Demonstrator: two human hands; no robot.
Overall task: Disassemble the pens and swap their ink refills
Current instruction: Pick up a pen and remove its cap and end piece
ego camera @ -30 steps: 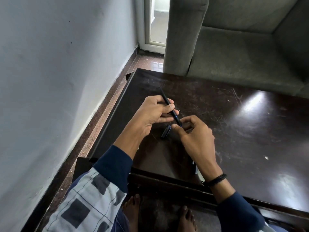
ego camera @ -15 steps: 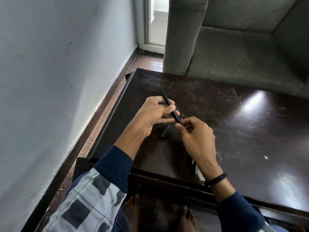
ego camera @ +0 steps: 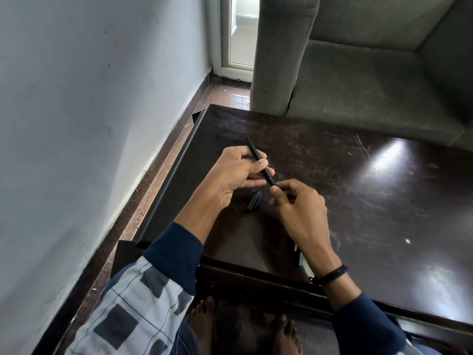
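Note:
A slim dark pen barrel [ego camera: 253, 149] is held slanted above the table, its far end pointing away, and my left hand [ego camera: 238, 172] grips it around the middle. My right hand [ego camera: 299, 208] pinches the pen's near tip [ego camera: 273, 182] between thumb and forefinger. A dark pen cap [ego camera: 254, 201] lies on the table just below both hands. A second pen [ego camera: 298, 253] lies near the table's front edge, mostly hidden under my right wrist.
The dark wooden table [ego camera: 371, 213] is scratched and glossy. A grey sofa [ego camera: 358, 73] stands behind it. A white wall [ego camera: 76, 124] runs close along the left, with a strip of floor between. My bare feet [ego camera: 202, 326] rest below the table's front edge.
My right hand's fingers have shifted along the pen's near end and now sit right at its tip. The left hand and pen have stayed nearly still.

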